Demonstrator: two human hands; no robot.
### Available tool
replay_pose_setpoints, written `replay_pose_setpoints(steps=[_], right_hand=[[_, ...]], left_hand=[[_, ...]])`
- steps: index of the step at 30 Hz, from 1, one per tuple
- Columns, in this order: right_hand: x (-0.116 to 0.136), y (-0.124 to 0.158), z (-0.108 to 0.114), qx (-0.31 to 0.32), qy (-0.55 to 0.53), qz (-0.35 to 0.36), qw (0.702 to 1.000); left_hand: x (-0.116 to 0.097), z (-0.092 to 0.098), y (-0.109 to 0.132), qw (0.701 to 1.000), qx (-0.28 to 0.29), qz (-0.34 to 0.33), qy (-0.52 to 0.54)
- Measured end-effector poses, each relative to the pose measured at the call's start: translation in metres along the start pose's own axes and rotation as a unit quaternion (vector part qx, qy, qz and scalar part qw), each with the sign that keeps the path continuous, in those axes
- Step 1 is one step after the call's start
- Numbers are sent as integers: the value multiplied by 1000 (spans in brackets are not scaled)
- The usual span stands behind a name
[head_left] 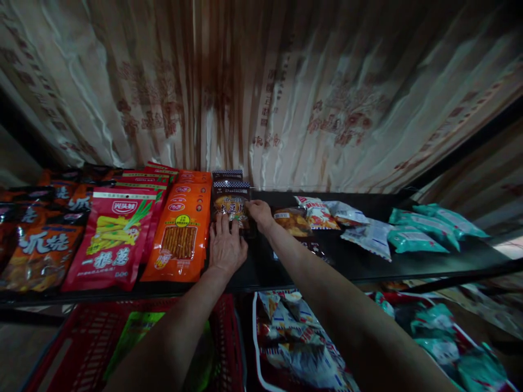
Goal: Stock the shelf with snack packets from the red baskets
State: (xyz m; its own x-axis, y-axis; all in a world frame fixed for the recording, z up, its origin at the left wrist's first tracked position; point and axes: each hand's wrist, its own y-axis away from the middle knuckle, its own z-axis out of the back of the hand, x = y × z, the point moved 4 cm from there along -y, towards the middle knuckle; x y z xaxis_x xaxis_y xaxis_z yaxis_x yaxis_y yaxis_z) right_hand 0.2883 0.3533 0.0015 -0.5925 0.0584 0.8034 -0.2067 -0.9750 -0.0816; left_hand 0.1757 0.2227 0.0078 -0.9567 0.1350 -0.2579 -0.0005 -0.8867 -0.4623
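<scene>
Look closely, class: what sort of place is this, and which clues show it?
Probably a small shop or snack stockroom. Matching red bags and tall orange bags are grouped by kind on a black shelf, and a red plastic basket sits below.

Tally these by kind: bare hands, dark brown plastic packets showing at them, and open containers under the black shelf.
Bare hands (left hand, right hand): 2
Dark brown plastic packets, one behind the other: 2
Red lattice plastic basket: 1
White-rimmed red bins: 2
Total: 7
</scene>
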Motion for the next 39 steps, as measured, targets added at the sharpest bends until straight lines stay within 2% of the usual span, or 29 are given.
replay_pose_setpoints(steps=[8, 15, 21, 23, 25, 27, 28, 30, 32, 39], right_hand=[[9, -17, 1, -11, 31, -25, 999], [11, -28, -7, -8, 57, -24, 998], [24, -13, -3, -19, 104, -5, 994], [34, -3, 0, -43, 126, 32, 990], [50, 7, 0, -59, 167, 123, 977], [64, 15, -7, -38, 217, 215, 951], [68, 17, -13, -10, 242, 237, 941], [70, 18, -24, 51, 278, 232, 931], [69, 18, -32, 84, 300, 218, 925], [69, 21, -34, 42, 308, 233, 921]], left_hand=[[-1, 3, -1, 1000, 4, 3, 12], [0, 1, -1, 1000, -11, -1, 5], [1, -3, -1, 1000, -9, 1, -2], [1, -5, -1, 1000, -3, 3, -5], [1, -6, -1, 1000, 0, 3, -10], [1, -7, -1, 1000, 2, 2, -16], [1, -6, 0, 1000, 2, 2, -18], [1, -5, 0, 1000, 7, 0, -21], [0, -4, 0, 1000, 12, -6, -24], [1, -3, 1, 999, 14, -14, -26]])
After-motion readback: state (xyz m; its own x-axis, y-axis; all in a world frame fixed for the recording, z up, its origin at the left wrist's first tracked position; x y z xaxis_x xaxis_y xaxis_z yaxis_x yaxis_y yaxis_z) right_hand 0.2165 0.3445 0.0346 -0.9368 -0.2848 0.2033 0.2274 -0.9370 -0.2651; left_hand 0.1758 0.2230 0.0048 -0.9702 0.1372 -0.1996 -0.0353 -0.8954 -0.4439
